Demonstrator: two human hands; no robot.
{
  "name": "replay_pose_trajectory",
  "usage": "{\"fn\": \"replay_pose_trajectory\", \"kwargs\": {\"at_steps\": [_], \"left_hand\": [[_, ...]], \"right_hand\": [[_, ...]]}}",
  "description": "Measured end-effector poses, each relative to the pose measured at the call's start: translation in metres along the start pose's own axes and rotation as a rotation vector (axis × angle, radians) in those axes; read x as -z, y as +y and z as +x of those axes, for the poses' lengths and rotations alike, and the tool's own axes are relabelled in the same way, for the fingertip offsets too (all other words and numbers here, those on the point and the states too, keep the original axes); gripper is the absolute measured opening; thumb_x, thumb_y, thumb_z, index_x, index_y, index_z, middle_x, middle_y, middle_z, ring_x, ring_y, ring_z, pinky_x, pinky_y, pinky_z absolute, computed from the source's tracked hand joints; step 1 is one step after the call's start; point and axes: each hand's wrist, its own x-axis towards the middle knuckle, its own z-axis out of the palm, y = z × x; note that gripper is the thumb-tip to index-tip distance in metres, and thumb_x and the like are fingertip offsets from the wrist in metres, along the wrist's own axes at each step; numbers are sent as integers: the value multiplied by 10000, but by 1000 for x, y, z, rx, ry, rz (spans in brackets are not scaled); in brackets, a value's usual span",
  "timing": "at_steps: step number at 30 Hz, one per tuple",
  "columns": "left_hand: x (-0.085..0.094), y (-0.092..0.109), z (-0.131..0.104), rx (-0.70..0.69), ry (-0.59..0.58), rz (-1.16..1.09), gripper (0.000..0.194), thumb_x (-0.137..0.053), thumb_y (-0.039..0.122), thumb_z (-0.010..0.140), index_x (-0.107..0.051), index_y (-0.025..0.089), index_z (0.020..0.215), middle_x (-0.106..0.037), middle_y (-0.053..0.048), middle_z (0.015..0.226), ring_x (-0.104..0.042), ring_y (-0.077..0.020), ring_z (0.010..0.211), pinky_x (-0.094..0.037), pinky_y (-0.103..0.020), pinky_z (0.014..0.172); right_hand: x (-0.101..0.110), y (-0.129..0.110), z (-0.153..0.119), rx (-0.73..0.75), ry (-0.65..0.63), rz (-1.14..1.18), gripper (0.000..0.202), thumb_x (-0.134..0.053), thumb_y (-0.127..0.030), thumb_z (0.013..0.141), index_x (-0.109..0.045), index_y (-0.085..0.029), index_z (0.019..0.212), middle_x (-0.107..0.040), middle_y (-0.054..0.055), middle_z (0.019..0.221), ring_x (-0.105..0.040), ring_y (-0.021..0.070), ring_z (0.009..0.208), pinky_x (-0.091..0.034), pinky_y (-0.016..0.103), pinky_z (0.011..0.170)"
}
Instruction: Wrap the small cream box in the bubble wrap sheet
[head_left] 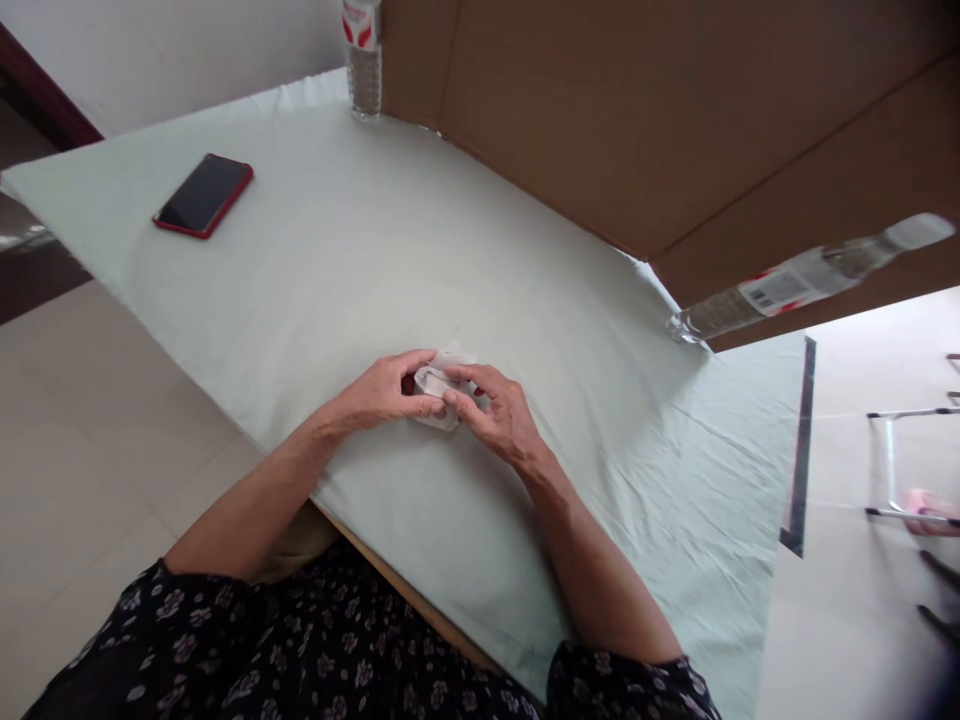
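Between my two hands is a small whitish packet (433, 384), partly see-through like thin plastic or paper, resting at the front of the cloth-covered table. My left hand (386, 388) grips its left side, thumb in front and fingers behind. On the other side, my right hand (499, 408) pinches the packet's top and right edge with thumb and fingers. Part of the wrapping sticks out behind the fingers. What lies inside the packet cannot be made out, and the fingers hide much of it.
A phone in a red case (204, 196) lies at the table's left. Brown cardboard panels (600, 120) stand along the back. One water bottle (364, 70) is at their left end, another bottle (780, 290) at their right. A pale green cloth (337, 240) covers the table.
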Motion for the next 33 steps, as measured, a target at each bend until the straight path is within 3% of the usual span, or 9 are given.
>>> {"fn": "replay_pose_trajectory", "kwargs": {"at_steps": [4, 8, 11, 15, 19, 25, 33], "left_hand": [[-2, 0, 1, 23, -21, -95, 388, -739, 350, 770, -680, 193, 1120, -683, 2, 870, -632, -160, 803, -489, -254, 717], [-4, 1, 3, 65, 3, -152, 458, -760, 346, 739, -684, 181, 1160, -696, -11, 915, -641, -161, 823, -494, -251, 724], [-5, 0, 4, 86, 25, -175, 541, -796, 352, 696, -680, 175, 1195, -712, -30, 989, -655, -177, 866, -508, -265, 754], [-5, -3, 5, 86, 14, -194, 599, -817, 388, 691, -671, 172, 1230, -726, -45, 1009, -670, -193, 883, -520, -280, 760], [-5, -6, 5, 71, 29, -198, 588, -796, 388, 716, -668, 178, 1250, -731, -51, 1057, -670, -196, 919, -520, -284, 779], [-4, -1, 3, 62, 48, -173, 570, -767, 378, 724, -664, 175, 1246, -726, -58, 1103, -669, -203, 958, -527, -284, 796], [-3, 4, 0, 64, 52, -11, 452, -732, 375, 740, -720, 181, 1148, -741, -29, 971, -664, -189, 852, -527, -272, 739]], "right_hand": [[-3, -2, 0, 24, 5, -74, 316, -592, -462, 959, -760, -259, 1133, -770, 75, 1087, -674, 262, 1007, -512, 461, 936], [-1, 1, 0, 58, 128, -119, 408, -519, -541, 986, -769, -241, 1103, -701, 118, 1173, -641, 280, 1086, -478, 508, 1002], [6, 9, 2, -53, 206, -34, 460, -537, -587, 965, -706, -242, 1219, -652, 131, 1251, -642, 271, 1073, -517, 491, 955], [12, 18, 5, -285, 34, 237, 792, -677, -720, 807, -556, -221, 1410, -628, 165, 1338, -637, 304, 1148, -550, 462, 917], [10, 17, 4, -343, -137, 380, 980, -771, -701, 726, -445, -206, 1507, -651, 149, 1273, -658, 267, 1040, -538, 427, 900], [0, 17, 2, -335, -109, 416, 942, -824, -607, 704, -456, -227, 1483, -673, 110, 1174, -643, 211, 887, -530, 368, 783], [-4, 16, 0, -318, -99, 412, 845, -793, -500, 740, -480, -213, 1471, -699, 67, 1055, -611, 170, 772, -500, 324, 688]]}}
